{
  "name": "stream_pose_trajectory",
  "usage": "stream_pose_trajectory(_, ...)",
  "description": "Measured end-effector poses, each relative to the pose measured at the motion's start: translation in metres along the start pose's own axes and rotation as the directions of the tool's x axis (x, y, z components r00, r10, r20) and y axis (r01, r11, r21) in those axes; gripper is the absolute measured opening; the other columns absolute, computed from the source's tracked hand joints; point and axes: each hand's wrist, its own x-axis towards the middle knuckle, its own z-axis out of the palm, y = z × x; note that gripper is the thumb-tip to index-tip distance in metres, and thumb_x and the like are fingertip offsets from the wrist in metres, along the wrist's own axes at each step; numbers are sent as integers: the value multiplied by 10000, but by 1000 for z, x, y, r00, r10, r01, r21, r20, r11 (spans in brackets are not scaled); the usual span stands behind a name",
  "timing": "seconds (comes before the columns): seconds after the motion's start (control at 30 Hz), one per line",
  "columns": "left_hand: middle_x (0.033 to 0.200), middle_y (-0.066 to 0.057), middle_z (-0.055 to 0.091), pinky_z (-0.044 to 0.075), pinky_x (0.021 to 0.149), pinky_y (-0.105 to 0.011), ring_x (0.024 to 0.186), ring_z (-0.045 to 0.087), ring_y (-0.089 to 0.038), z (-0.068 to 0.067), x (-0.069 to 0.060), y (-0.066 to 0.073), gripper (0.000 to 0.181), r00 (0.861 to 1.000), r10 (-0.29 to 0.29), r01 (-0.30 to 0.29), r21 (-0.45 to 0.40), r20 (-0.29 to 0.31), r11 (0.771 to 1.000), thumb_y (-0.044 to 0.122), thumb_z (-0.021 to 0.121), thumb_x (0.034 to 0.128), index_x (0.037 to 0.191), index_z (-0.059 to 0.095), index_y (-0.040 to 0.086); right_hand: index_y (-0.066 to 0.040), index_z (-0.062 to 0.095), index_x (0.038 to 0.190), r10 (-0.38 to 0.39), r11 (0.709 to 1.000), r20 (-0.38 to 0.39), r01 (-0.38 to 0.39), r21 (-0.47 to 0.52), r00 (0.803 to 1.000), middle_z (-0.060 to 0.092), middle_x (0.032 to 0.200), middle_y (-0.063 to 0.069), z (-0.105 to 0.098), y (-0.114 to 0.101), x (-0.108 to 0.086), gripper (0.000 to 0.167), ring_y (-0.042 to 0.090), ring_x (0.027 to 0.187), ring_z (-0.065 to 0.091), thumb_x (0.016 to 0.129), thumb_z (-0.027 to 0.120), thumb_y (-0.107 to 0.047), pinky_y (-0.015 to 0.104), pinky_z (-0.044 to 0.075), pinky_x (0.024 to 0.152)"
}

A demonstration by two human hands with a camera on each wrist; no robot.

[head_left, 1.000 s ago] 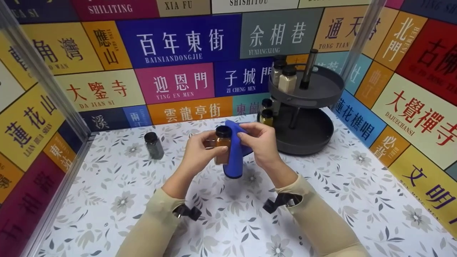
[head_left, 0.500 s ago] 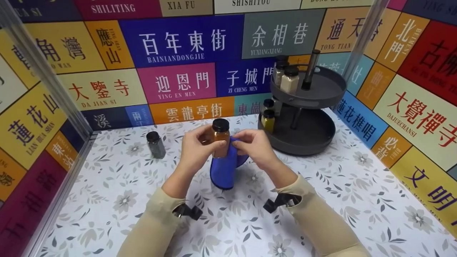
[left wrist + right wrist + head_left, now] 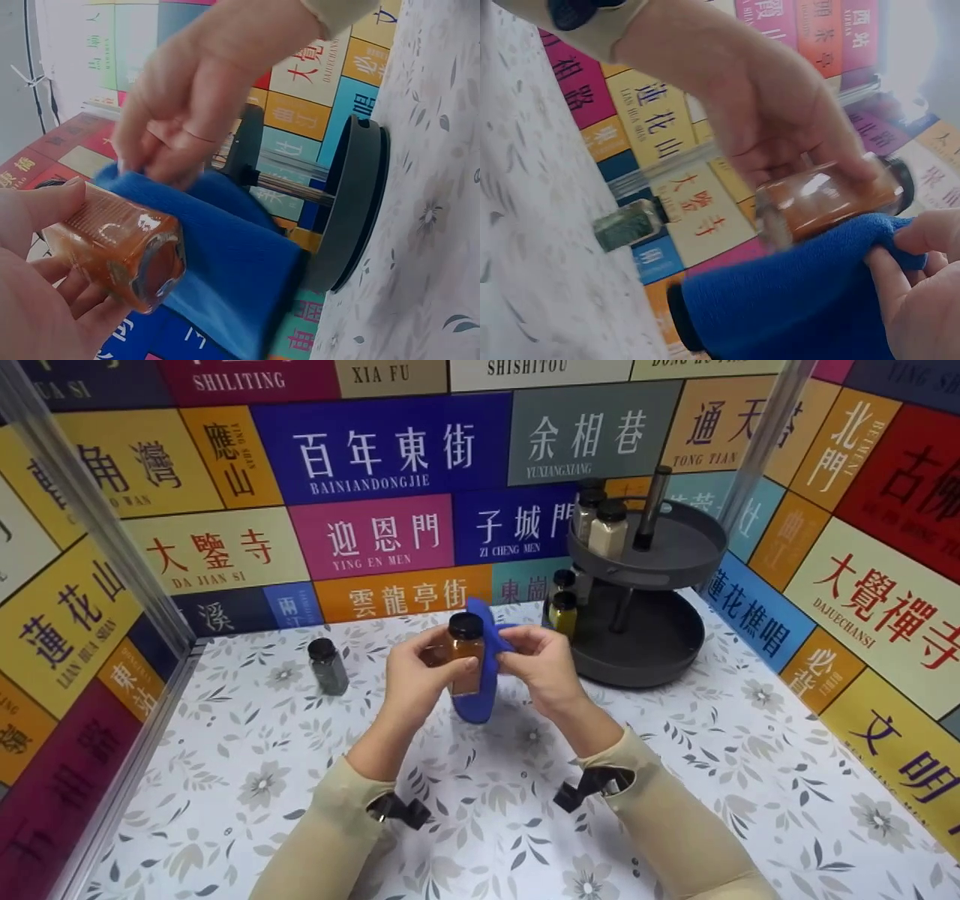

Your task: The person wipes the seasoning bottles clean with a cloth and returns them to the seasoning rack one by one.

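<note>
My left hand (image 3: 416, 673) grips a spice jar (image 3: 466, 654) of orange-brown powder, holding it upright above the table with its black lid at the top. My right hand (image 3: 546, 667) pinches a blue cloth (image 3: 480, 690) between thumb and fingers. The cloth hangs down along the jar's right side. In the left wrist view the jar's clear base (image 3: 159, 266) faces the camera, with the cloth (image 3: 232, 255) right beside it. In the right wrist view the cloth (image 3: 795, 292) drapes below the jar (image 3: 829, 199); whether the two touch is hard to tell.
Left on the floral-patterned table (image 3: 480, 825) stands a black-lidded jar (image 3: 328, 667) with dark green contents. A two-tier dark grey turntable rack (image 3: 637, 667) stands at the back right, with a pale jar (image 3: 606, 531) above and a yellow-green jar (image 3: 562, 615) below. Sign-printed walls (image 3: 375, 450) enclose the table.
The jar has risen slightly since one second ago. The blue cloth dropped in front of the jar's lower part, then swung back up behind its right side. Both hands keep their holds.
</note>
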Motion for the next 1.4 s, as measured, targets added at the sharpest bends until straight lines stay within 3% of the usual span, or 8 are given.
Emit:
stream_pose_trajectory(0.1,1136,-118,772,608,939,-343,1001,703,-215,-3,0,2,558,1000,-8,8,-4,-13,1000,135,924,813,1338,743,88,-6,773,955,47,997,33,-45,-58,998,745,858,26,1,6,-1,262,140,806,725,834,668,202,289,650,730)
stream_pose_trajectory(0.23,1159,-117,773,614,953,-366,1004,705,-223,-3,1,2,553,1000,0,0,6,-21,1000,146,919,823,1344,742,98,68,749,991,27,981,74,-12,-194,997,756,888,31,1,6,-2,167,128,832,737,886,662,163,285,653,749)
stream_pose_trajectory(0.47,1158,-138,777,622,977,-417,1035,743,-251,3,-1,-2,547,1000,25,-24,46,-8,999,161,924,816,1326,746,68,50,751,1024,-113,896,21,111,-431,993,795,1055,182,5,-6,-6,115,143,922,767,936,697,101,272,651,759)
stream_pose_trajectory(0.67,1006,-101,760,629,927,-384,945,716,-211,5,-3,-3,403,999,34,-36,99,14,994,196,920,828,1189,785,76,48,774,1005,-372,823,42,351,-447,927,790,993,189,6,-6,-8,98,125,847,757,922,738,84,242,638,760)
stream_pose_trajectory(0.77,916,-76,727,626,855,-340,864,676,-183,3,-2,-2,323,998,63,-62,108,-1,992,191,924,818,1083,784,71,64,787,999,-429,795,77,417,-441,900,790,1008,212,6,-2,-8,108,84,866,756,906,747,100,231,633,777)
stream_pose_trajectory(0.97,912,-95,743,618,827,-296,837,662,-170,-6,1,0,325,992,93,-85,93,-81,992,174,928,812,1087,795,64,53,811,988,-368,800,172,405,-443,914,804,1011,219,8,9,-8,132,63,896,763,877,765,109,225,632,791)
stream_pose_trajectory(1.17,988,-123,775,616,847,-307,879,697,-196,-15,1,4,370,988,93,-85,68,-124,994,162,929,811,1143,795,68,-11,834,957,-304,750,288,414,-515,908,819,970,151,6,10,-11,127,220,888,788,873,786,73,220,627,766)
stream_pose_trajectory(1.4,941,-105,769,645,857,-328,860,708,-185,-5,0,2,373,988,149,-146,96,-29,985,177,934,812,1144,796,76,23,812,972,-344,789,168,382,-481,924,810,981,191,3,0,-8,142,66,844,750,893,733,110,202,613,736)
